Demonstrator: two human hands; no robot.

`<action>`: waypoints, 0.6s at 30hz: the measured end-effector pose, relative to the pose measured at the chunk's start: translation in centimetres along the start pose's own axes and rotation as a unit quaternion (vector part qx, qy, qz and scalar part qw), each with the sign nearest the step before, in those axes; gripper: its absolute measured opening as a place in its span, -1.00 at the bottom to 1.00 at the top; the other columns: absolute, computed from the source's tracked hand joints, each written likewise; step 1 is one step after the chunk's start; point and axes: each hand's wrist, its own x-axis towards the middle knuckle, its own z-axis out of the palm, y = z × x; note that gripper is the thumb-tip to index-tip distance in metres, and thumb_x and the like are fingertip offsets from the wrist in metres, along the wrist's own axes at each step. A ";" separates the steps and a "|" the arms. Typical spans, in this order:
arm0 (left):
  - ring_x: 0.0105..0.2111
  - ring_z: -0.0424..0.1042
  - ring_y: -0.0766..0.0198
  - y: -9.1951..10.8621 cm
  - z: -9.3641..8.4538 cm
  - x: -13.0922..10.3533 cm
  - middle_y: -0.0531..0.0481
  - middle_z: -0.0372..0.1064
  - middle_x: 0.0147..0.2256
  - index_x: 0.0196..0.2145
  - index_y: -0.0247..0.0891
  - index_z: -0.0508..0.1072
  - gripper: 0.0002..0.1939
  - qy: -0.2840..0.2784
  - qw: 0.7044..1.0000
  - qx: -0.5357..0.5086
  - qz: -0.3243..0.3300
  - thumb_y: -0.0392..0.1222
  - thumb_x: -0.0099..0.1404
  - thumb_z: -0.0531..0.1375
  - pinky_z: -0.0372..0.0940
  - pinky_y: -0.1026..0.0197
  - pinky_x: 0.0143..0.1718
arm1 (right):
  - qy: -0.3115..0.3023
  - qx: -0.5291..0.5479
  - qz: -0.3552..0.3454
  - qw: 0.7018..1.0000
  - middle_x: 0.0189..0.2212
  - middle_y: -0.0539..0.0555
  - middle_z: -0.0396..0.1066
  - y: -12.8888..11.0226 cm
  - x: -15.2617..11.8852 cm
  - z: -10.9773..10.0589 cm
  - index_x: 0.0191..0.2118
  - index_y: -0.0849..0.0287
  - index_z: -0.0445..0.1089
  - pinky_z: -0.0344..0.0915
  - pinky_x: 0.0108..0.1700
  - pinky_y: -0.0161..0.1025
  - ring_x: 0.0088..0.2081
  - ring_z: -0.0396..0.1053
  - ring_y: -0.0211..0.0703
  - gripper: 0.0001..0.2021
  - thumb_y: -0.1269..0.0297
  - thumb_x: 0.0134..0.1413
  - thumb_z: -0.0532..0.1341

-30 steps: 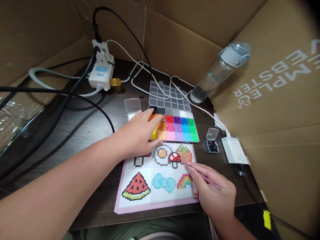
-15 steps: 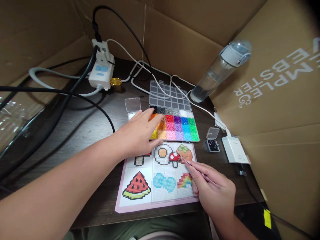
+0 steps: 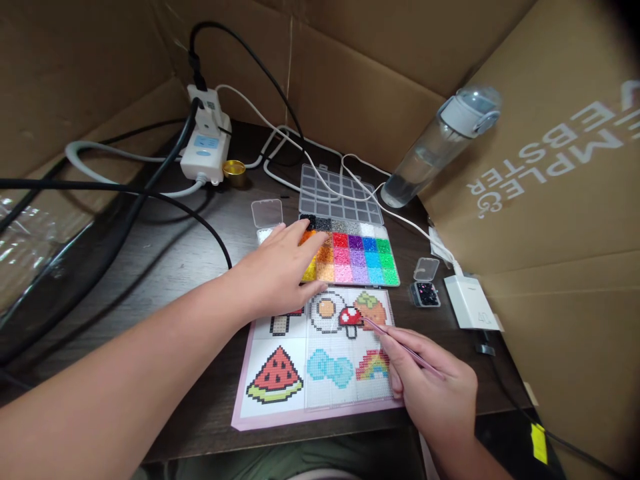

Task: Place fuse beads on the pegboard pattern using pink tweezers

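Note:
My right hand grips pink tweezers, whose tips are at the right edge of a small red-and-white mushroom made of beads. That mushroom lies on a clear pegboard over a pattern sheet with a watermelon, bow, rainbow, egg and other pictures. My left hand rests, fingers spread, over the left part of an open bead box with many coloured compartments; its thumb is near the board's top edge. Whether a bead is between the tweezer tips is too small to tell.
A small box of dark beads stands right of the sheet, beside a white charger. A water bottle leans at the back right. A power strip, gold cup and cables occupy the left, with cardboard walls around.
The whole view has shifted slightly. The tweezers stay at the bead mushroom's right edge, and my left hand keeps its place over the bead box.

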 end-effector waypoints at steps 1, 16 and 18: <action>0.30 0.13 -0.30 0.0 0.0 0.0 -0.45 0.03 0.31 0.33 -0.32 0.12 -0.23 0.000 1.000 -0.003 0.000 0.10 0.30 0.19 0.03 -0.24 0.29 | 0.001 -0.001 0.010 1.000 -0.45 0.08 0.58 -0.1 0.0 0.0 -0.25 0.11 0.67 0.23 -0.75 -0.40 -0.75 0.24 -0.41 -0.88 0.33 0.07 0.38; 0.33 0.09 -0.27 -0.1 0.0 -0.5 -0.48 0.04 0.32 0.33 -0.32 0.12 -0.23 0.008 1.000 -0.019 -0.007 0.10 0.30 0.19 0.01 -0.25 0.31 | 0.024 0.042 -0.031 0.998 -0.80 -0.07 0.28 -4.7 8.0 2.6 -0.32 0.19 0.66 0.20 -0.76 -0.37 -0.77 0.20 -0.32 -0.82 0.22 -0.06 0.45; 0.33 0.08 -0.26 -0.2 0.0 -0.5 -0.47 0.04 0.33 0.33 -0.30 0.12 -0.24 0.011 1.000 -0.019 -0.009 0.09 0.29 0.19 0.01 -0.25 0.31 | 0.012 0.048 -0.018 0.999 -0.80 -0.07 0.30 -5.0 9.3 4.0 -0.31 0.22 0.65 0.21 -0.75 -0.37 -0.77 0.21 -0.32 -0.79 0.20 -0.07 0.44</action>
